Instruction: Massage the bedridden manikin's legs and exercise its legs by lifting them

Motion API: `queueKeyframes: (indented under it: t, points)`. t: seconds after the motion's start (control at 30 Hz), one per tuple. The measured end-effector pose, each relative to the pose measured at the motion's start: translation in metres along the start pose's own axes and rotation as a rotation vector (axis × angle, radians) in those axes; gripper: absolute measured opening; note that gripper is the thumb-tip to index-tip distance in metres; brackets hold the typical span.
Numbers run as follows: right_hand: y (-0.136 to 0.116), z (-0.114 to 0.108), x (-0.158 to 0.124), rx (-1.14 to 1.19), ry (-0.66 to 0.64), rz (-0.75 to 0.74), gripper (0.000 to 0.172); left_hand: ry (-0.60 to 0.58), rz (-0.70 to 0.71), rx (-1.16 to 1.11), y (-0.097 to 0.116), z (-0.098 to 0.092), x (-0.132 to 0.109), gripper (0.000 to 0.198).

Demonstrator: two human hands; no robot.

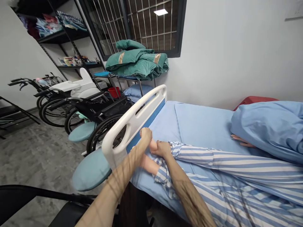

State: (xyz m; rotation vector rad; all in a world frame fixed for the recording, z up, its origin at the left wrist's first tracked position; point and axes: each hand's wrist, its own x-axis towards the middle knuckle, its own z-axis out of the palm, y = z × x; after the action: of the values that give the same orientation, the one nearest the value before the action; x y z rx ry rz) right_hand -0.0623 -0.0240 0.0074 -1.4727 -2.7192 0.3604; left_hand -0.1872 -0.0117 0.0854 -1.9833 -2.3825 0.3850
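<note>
A figure in blue-and-white striped trousers (227,164) lies on the bed, with bare smooth pink feet by the footboard (132,121); I cannot tell whether it is a manikin. My left hand (146,135) is closed around the toe end of the far foot (153,145). At that leg's ankle, just below the trouser cuff, my right hand (163,148) wraps round the limb. The near foot (149,164) rests on the sheet under my left forearm, partly hidden. Its trouser leg is bunched up at the ankle.
A blue blanket (270,126) covers the figure's upper part, a hand (243,141) showing beneath it. Wheelchairs (106,110), round blue stools (91,170) and a black chair (66,211) stand left of the bed. Green folded quilts (137,61) lie under the barred window.
</note>
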Motion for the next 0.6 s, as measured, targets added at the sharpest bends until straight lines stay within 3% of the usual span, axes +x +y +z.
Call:
queueKeyframes:
  t: [0.2,0.37,0.6]
  points:
    - [0.002,0.003,0.003,-0.027,-0.019,-0.011,0.065,0.145,-0.028,-0.091,-0.006,0.009,-0.008,0.042]
    - [0.003,0.004,-0.001,-0.015,0.008,-0.02,0.065,0.144,-0.047,-0.145,-0.01,0.01,-0.021,0.038]
    - [0.003,0.002,-0.008,-0.004,0.029,-0.017,0.062,0.149,-0.083,-0.117,-0.025,0.0,-0.049,0.048]
